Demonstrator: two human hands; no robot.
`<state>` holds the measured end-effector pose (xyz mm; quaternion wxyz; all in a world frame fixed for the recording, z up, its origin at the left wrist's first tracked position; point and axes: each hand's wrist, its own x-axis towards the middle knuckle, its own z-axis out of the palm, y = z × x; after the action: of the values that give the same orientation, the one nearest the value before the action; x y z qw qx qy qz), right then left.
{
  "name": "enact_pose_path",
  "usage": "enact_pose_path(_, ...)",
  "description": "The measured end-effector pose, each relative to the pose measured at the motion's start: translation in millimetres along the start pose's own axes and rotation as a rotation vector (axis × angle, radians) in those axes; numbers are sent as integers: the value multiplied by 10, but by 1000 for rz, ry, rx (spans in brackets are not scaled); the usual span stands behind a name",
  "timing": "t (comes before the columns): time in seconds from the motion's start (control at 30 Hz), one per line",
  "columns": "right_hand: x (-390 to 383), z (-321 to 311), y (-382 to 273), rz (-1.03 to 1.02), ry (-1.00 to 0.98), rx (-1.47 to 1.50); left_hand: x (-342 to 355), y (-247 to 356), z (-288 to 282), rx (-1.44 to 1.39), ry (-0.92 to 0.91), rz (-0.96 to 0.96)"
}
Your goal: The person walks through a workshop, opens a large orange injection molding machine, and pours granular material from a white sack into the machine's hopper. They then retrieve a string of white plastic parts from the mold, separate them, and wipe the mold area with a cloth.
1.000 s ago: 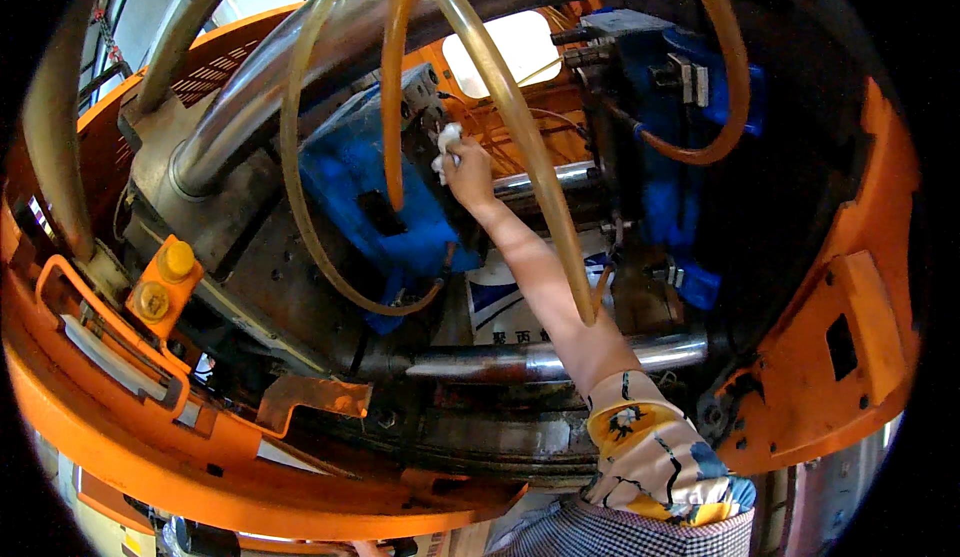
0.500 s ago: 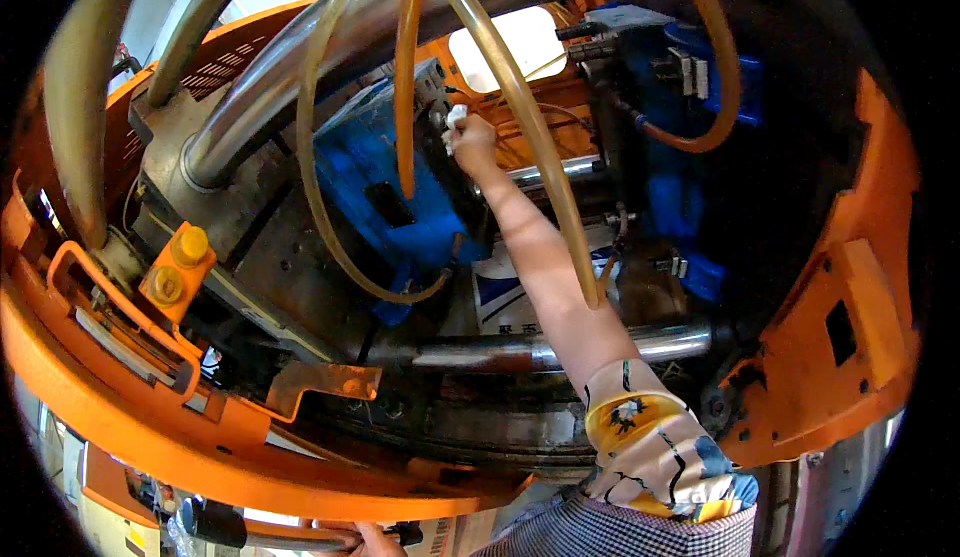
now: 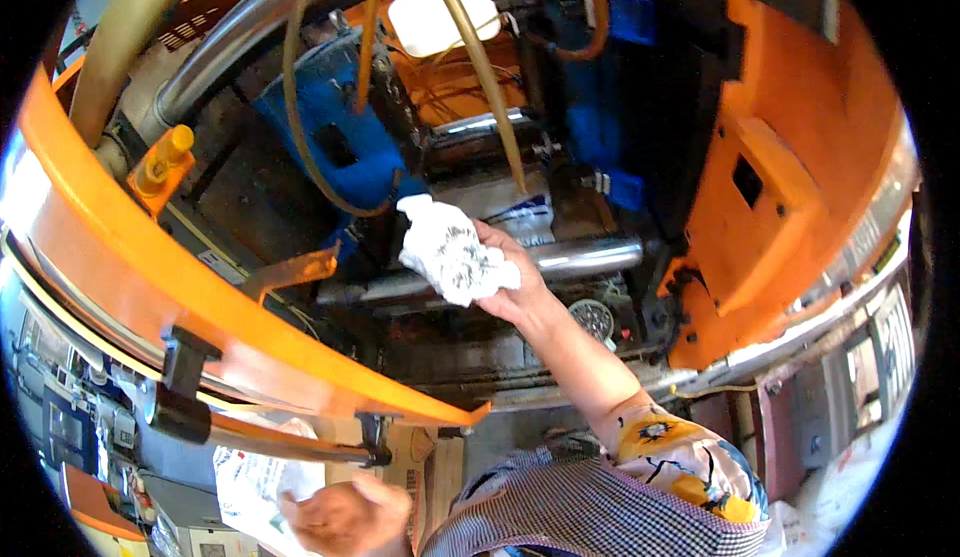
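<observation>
My right hand point(image 3: 515, 282) is closed on a crumpled white rag point(image 3: 440, 242) with dark smudges on it. It is over the front metal bar point(image 3: 590, 254) of the machine. The rag covers most of the fingers. At the lower edge my left hand point(image 3: 350, 517) is blurred, its thumb apart from the fingers and nothing visible in it. It is just below a door handle bar point(image 3: 290, 447) and does not appear to touch it. Beyond the rag stands a blue mould block point(image 3: 345, 142), with a second blue block point(image 3: 595, 137) to the right.
Amber hoses point(image 3: 480, 67) hang across the opening. An orange guard door point(image 3: 250, 327) curves along the left and front; an orange panel point(image 3: 770, 187) bounds the right. A printed white sack point(image 3: 525, 219) lies under the bars. A round container of small bits point(image 3: 592, 319) is beside my right forearm.
My right hand has drawn back from the blue block toward me, bringing the rag. My left hand has come off the handle bar. The view has shifted.
</observation>
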<state>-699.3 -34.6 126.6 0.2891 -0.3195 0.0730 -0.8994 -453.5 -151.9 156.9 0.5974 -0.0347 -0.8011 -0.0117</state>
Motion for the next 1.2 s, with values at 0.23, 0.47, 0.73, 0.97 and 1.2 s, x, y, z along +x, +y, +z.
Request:
enact_pose_path(0.23, -1095, 247, 214, 44, 120, -63, -156, 390, 593, -1436, -585, -1066)
enact_pose_path(0.47, -1914, 149, 212, -79, 386, -257, -546, 519, 842, -1823, -586, -1360)
enact_pose_path(0.73, -2261, 381, 20, 60, 427, -127, -813, 583, 913, -1563, -742, -1086)
enact_pose_path(0.97, -2377, 326, -24, 121, 624, -385, -851, 636, 957, -1282, -693, -837)
enact_pose_path(1.2, -2306, 246, -211, -58, 785, -978, -746, 669, 888, -1169, -900, -1061)
